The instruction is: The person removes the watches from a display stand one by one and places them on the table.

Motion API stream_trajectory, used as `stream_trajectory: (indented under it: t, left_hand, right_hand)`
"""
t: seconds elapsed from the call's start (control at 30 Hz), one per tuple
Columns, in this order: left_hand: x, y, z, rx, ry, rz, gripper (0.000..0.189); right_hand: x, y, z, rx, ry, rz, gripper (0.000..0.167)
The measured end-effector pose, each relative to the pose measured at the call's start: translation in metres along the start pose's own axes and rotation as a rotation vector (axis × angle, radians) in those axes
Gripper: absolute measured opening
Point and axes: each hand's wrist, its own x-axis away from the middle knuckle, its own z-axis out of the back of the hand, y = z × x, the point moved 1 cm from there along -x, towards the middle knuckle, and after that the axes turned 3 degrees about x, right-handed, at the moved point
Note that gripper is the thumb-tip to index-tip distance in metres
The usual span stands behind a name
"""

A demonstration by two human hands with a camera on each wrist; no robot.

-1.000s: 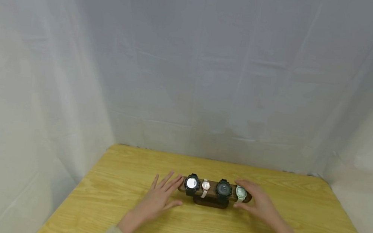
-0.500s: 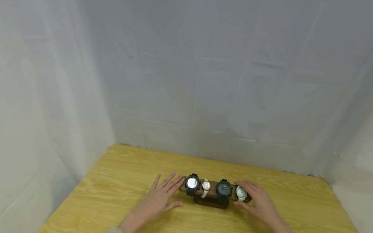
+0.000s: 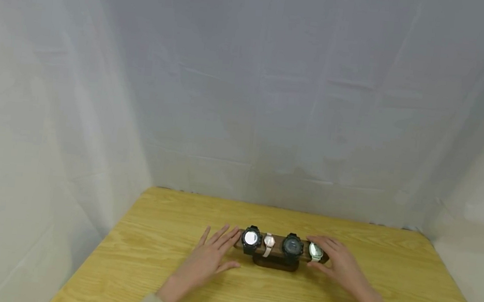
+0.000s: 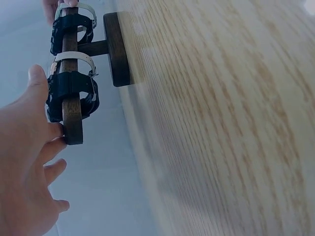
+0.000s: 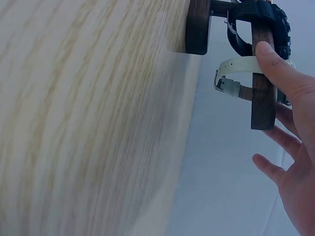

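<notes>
Yellow wood-grain table (image 3: 271,299), dark wooden watch stand (image 3: 278,246) upon it

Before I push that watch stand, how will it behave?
The watch stand may tip if pressed at one end: its bar overhangs the shorter base. It likely moves as one stiff piece; it looks wooden. The watches, looped round the bar, probably ride along.

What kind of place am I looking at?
Likely a screened filming booth: pale sheeting hangs behind and on both sides of a wood-grain table, where a wooden watch stand holds four wristwatches.
</notes>
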Motion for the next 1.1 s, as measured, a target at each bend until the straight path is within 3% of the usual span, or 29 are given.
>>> stream_trajectory:
  t: [0.5, 0.8, 1.1]
  left_hand:
    - [-0.001, 0.0, -0.003, -0.012, -0.003, 0.008, 0.078]
    - [-0.002, 0.0, -0.005, -0.012, -0.008, 0.007, 0.078]
    - [0.0, -0.001, -0.007, -0.011, 0.031, 0.0, 0.077]
  right_hand:
    - [0.011, 0.011, 0.006, 0.007, 0.007, -0.043, 0.071]
    - [0.018, 0.017, 0.021, 0.04, 0.026, -0.056, 0.068]
    - [0.028, 0.026, 0.037, 0.088, 0.057, -0.049, 0.072]
